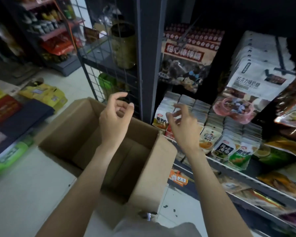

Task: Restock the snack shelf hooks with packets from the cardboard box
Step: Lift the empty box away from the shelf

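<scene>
- A wire grid rack (pixel 109 53) stands just beyond the left grip, with a gold-coloured tin (pixel 124 47) on its upper tier and a green bag (pixel 106 83) on the tier below.
- Yellow packs (pixel 44 94) lie on the floor, well to the left of the left grip.
- A dark blue flat box (pixel 24 115) sits left of the left grip, beside a red carton (pixel 3 108).
- A bright green pack (pixel 10 154) lies lower left, near the frame edge.
- A far shelf unit (pixel 48 31) with bottles and red bags stands up and left, well away from both grips.
- An orange price tag (pixel 179 178) reading 2.5 sits below the right grip.
- The pale tiled floor (pixel 32 194) is below the left grip.
</scene>
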A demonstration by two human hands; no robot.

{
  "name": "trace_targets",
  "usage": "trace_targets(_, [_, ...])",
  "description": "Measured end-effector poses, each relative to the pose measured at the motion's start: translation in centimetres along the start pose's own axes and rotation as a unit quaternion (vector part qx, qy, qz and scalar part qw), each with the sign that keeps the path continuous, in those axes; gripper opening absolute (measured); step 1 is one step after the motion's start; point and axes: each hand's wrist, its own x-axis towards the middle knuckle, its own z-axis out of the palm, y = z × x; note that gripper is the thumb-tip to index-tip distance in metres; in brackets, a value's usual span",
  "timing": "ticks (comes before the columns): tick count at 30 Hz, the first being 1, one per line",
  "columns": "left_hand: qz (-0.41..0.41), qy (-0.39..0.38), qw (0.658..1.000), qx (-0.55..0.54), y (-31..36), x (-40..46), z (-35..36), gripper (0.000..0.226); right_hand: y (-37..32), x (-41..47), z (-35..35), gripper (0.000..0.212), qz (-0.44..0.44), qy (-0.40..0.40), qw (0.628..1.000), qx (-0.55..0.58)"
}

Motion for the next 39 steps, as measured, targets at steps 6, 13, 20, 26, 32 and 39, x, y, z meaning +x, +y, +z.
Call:
trace_targets(6, [-0.11, -0.027, 0.962, 0.247, -7.3, -7.4, -6.0, 0.044, 1.5, -7.5, 6.2, 0.081, 0.216, -0.292, 0.932, 0.006])
trace_targets(13, [-0.362, 0.058, 0.915, 0.17, -9.7, -17.1, -5.7, 0.093, 2.2, -12.3, 10.2, 0.103, 0.251, -0.427, 0.869, 0.012])
trace_targets(20, [-0.537, 0.132, 0.816, -0.171, -8.7, -20.6, -5.7, 0.09, 2.4, -14.9, 8.5, 0.085, 0.36, -0.383, 0.818, 0.233])
trace_targets(26, [-0.521, 0.271, 0.796, -0.148, -9.2, -24.6, -12.4, 0.087, 2.9, -18.5, 4.8, 0.1, 0.27, -0.419, 0.824, 0.267])
trace_targets(32, [-0.489, 0.433, 0.743, -0.149, -8.6, -33.4, -20.5, 0.076, -4.2, -19.8, 6.1, 0.089, 0.118, -0.505, 0.827, 0.217])
trace_targets(39, [-0.512, 0.548, 0.658, 0.077, -8.8, -47.1, -30.1, 0.092, -13.8, -27.9, 14.3, 0.074, 0.0, -0.596, 0.791, 0.141])
